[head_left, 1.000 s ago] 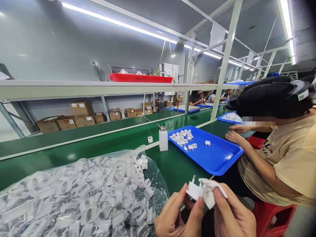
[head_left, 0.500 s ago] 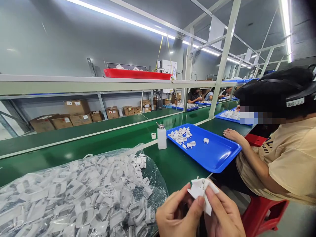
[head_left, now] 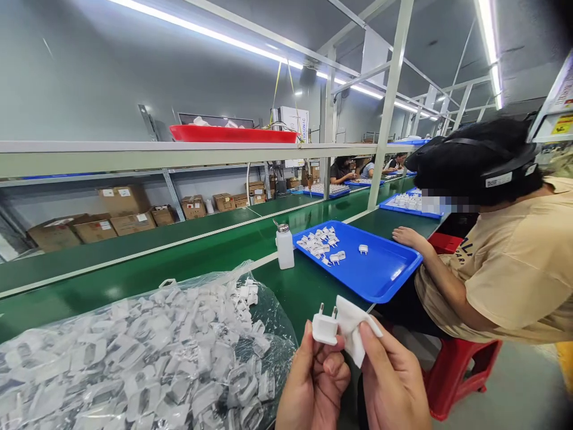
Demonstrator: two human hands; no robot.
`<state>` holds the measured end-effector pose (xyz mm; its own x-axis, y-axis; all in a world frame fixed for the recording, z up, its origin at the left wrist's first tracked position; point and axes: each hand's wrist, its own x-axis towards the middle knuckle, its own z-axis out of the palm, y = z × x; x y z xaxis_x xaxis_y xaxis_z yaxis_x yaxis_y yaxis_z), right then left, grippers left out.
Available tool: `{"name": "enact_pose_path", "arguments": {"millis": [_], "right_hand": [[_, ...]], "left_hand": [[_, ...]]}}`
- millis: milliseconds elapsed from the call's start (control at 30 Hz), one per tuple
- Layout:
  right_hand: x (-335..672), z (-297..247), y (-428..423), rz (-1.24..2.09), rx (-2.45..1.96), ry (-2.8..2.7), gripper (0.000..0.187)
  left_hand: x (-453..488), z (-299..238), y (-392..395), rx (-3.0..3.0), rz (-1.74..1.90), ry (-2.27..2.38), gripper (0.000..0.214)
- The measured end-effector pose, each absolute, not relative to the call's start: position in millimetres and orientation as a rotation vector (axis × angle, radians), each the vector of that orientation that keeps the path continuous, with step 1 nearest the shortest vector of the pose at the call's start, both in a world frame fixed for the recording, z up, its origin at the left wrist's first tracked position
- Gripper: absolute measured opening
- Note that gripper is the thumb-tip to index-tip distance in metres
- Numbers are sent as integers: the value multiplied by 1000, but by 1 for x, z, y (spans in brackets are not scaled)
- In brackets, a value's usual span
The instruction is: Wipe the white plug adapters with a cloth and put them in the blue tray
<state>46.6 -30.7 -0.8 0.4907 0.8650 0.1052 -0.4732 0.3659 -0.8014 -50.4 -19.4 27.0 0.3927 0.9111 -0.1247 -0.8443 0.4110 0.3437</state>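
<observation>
Between the thumb and fingers of my left hand is a white two-pin plug adapter, its metal pins pointing up. My right hand pinches a folded white cloth, which hangs right beside the plug. A blue tray lies just beyond my hands, with several similar white plugs gathered at its left end and one apart in the middle. To my left, a clear plastic bag spreads over the bench, full of white plug housings.
A white dispenser bottle stands by the tray's left corner. On my right sits a co-worker, one hand at the tray's edge, near a red stool. Overhead runs a shelf bearing a red tray. An upright post rises behind.
The cloth was wrapped about the plug; now the two are apart, with the plug upright in my left hand. My hands have shifted slightly left, and the whole view has turned a little right.
</observation>
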Motion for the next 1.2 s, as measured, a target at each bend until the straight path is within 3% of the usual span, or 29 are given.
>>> {"name": "enact_pose_path", "arguments": {"millis": [233,467,633,767,967,1200], "right_hand": [[42,26,-34,1207,-714,-303,41],[54,31,-36,1247,-678,-398,30],[50,17,-36,1015,-653,-451,26],[53,6,-38,833,-600,-806,13],[59,-2,-39,552,-588,-1001,19],[57,9,-36,857,-493,-709,13]], "left_hand": [[-39,26,-20,276,1142,343,29],[-21,32,-31,412,1322,497,36],[-8,24,-38,589,1681,798,38],[-2,16,-42,904,2034,1073,33],[1,16,-43,1164,2237,949,30],[-9,15,-37,1490,2212,865,34]]}}
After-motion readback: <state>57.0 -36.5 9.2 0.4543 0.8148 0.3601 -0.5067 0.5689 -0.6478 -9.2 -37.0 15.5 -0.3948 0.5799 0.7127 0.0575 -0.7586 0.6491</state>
